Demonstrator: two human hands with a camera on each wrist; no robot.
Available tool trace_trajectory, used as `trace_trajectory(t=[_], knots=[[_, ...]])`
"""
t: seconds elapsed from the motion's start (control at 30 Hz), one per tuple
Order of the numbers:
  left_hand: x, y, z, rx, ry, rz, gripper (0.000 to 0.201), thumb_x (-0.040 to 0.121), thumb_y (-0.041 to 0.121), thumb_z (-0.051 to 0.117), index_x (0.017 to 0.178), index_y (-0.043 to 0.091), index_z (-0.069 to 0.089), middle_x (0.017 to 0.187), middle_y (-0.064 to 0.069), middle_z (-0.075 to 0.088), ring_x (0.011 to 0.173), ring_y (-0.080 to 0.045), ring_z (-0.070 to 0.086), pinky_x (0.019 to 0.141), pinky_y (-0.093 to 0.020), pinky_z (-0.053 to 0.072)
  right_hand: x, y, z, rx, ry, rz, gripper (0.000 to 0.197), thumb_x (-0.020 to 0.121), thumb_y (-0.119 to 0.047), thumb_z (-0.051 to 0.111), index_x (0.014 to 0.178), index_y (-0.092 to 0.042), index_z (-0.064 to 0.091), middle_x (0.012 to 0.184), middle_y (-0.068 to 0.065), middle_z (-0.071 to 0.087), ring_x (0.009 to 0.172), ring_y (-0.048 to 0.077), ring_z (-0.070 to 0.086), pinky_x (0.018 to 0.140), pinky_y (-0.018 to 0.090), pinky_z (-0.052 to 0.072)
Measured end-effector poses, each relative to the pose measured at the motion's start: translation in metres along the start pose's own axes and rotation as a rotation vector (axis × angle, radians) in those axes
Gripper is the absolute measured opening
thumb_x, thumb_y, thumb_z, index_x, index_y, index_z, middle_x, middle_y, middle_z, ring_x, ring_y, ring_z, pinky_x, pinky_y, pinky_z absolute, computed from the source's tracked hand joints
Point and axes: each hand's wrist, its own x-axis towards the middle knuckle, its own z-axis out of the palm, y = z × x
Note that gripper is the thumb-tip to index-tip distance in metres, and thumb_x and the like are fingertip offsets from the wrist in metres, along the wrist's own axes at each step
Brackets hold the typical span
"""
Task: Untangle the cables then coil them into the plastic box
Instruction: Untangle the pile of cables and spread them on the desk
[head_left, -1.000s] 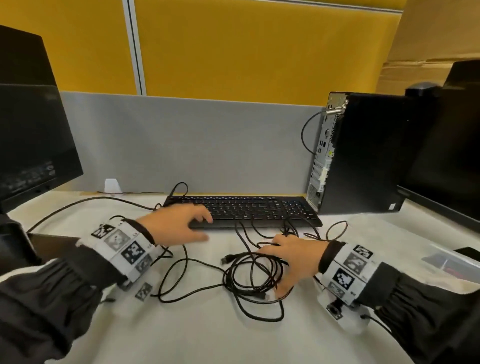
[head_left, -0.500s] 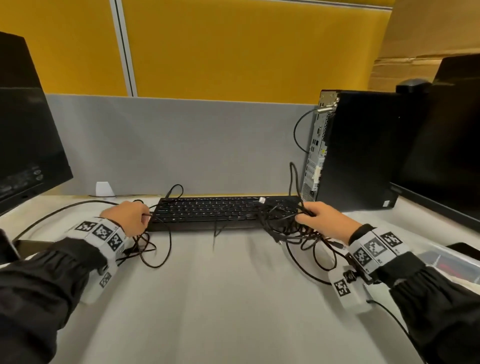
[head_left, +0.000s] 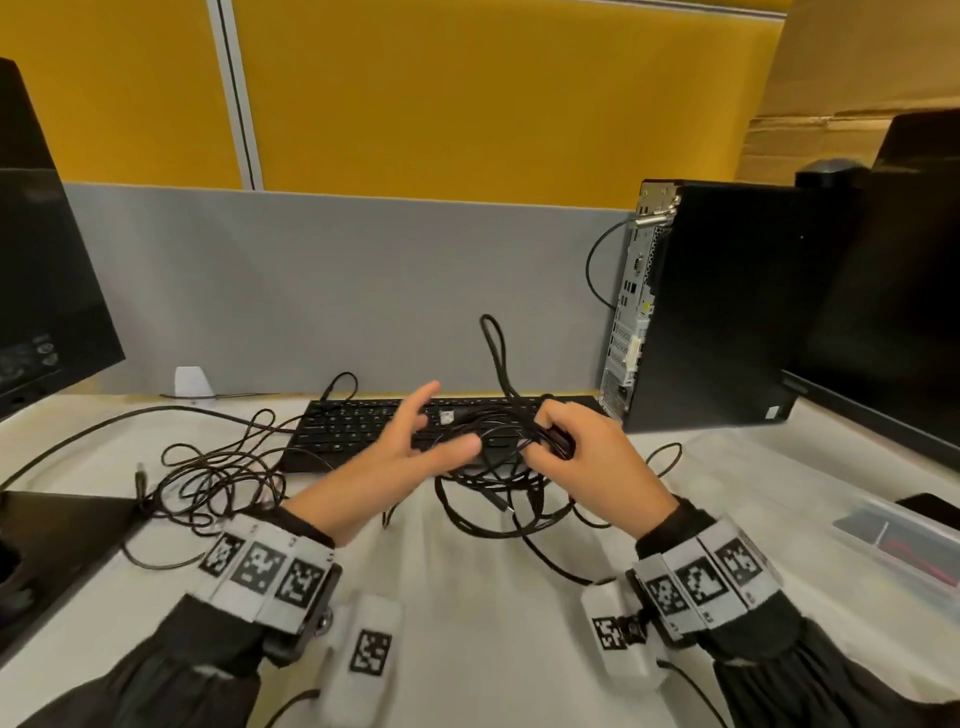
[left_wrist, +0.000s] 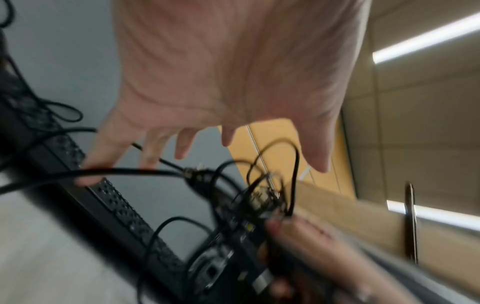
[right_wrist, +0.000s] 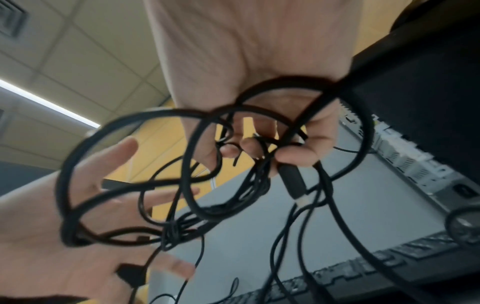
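Pinching a bundle of black cables (head_left: 493, 431) just above the keyboard (head_left: 353, 431), the right hand (head_left: 592, 457) has its grip curled round several strands at once; the right wrist view shows fingers (right_wrist: 298, 158) clamped by a plug (right_wrist: 292, 181) with loops hanging free below. The left hand (head_left: 395, 457) reaches in beside it, fingers spread and straight, and touches the loops without closing on any.

To do this step well, I judge, the right hand should hold the plug end fixed while the left picks one loop only and draws it out sideways, slowly, so a knot loosens and is not pulled tight. Yanking the whole bunch would likely snag it.

A second heap of cable (head_left: 218, 478) lies on the bench (head_left: 467, 623) to the left, apart from the held bundle. The plastic box (head_left: 898, 545) sits at the right edge of the bench, well apart from both hands; nothing is coiled in it yet as far as can be seen.
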Motion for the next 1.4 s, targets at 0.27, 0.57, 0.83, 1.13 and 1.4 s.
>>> trace_trajectory(t=[0.27, 0.57, 0.83, 1.13, 1.4], knots=[[-0.007, -0.012, 0.021, -0.151, 0.108, 0.121, 0.017, 0.078, 0.004, 0.071, 0.084, 0.008, 0.055, 0.080, -0.003, 0.053, 0.068, -0.014, 0.058, 0.061, -0.033, 0.058, -0.018, 0.002, -0.003, 0.375, -0.099, 0.069, 0.054, 0.076, -0.015, 0.076, 0.112, -0.039, 0.045, 0.105, -0.003, 0.050, 0.098, 0.002, 0.052, 0.081, 0.014, 0.045], [-0.005, -0.022, 0.021, -0.478, 0.223, 0.153, 0.037, 0.087, -0.015, 0.041, 0.074, 0.019, 0.034, 0.070, 0.004, 0.042, 0.061, -0.009, 0.038, 0.052, -0.021, 0.042, -0.039, 0.018, -0.012, 0.216, -0.461, 0.360, 0.068, 0.073, -0.052, 0.067, 0.132, -0.047, 0.032, 0.133, -0.017, 0.040, 0.103, 0.005, 0.058, 0.081, 0.014, 0.046], [-0.001, -0.028, 0.006, -0.844, 0.258, 0.105, 0.053, 0.077, -0.021, 0.031, 0.091, 0.026, 0.051, 0.077, 0.001, 0.053, 0.066, -0.009, 0.049, 0.054, -0.026, 0.043, -0.042, 0.038, -0.030, -0.005, -0.317, 0.295, 0.033, 0.080, -0.029, 0.072, 0.107, -0.040, 0.058, 0.099, -0.012, 0.051, 0.072, 0.004, 0.050, 0.069, 0.015, 0.045], [0.001, -0.024, 0.004, -0.845, 0.354, -0.036, 0.046, 0.083, -0.016, 0.033, 0.101, 0.022, 0.053, 0.080, -0.001, 0.052, 0.064, -0.010, 0.046, 0.057, -0.027, 0.037, -0.040, 0.062, -0.038, 0.433, 0.106, 0.342, 0.018, 0.074, -0.002, 0.075, 0.082, -0.016, 0.070, 0.071, -0.003, 0.063, 0.068, 0.008, 0.058, 0.066, 0.016, 0.046], [0.003, -0.014, 0.002, -0.449, 0.475, -0.065, 0.033, 0.087, -0.008, 0.050, 0.099, 0.023, 0.052, 0.096, -0.006, 0.055, 0.081, -0.017, 0.053, 0.065, -0.029, 0.043, -0.034, 0.036, -0.067, 0.282, 0.325, 0.292, 0.010, 0.083, -0.021, 0.067, 0.074, -0.016, 0.065, 0.057, -0.009, 0.059, 0.053, -0.002, 0.048, 0.057, 0.019, 0.040]])
